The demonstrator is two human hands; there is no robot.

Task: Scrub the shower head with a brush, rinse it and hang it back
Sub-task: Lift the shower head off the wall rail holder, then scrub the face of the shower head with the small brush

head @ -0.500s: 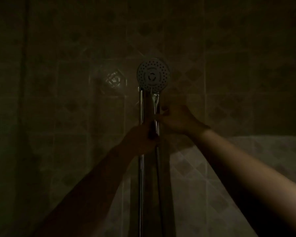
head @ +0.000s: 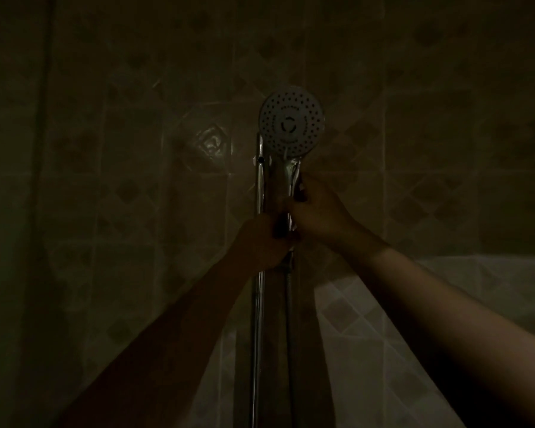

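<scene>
High on the far tiled wall, the shower head faces the room beside the slide rail, a shade higher and further right than a moment ago. The right hand clasps its handle. Just below, the left hand curls round the rail. Neither hand has really shifted. No brush shows, and I cannot tell whether the head is coming off or going back.

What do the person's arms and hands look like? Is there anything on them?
Both arms are bare: no sleeves show on the left forearm or the right forearm. The left hand and right hand wear no gloves. No watch or ring shows, but the picture is very dark.
</scene>
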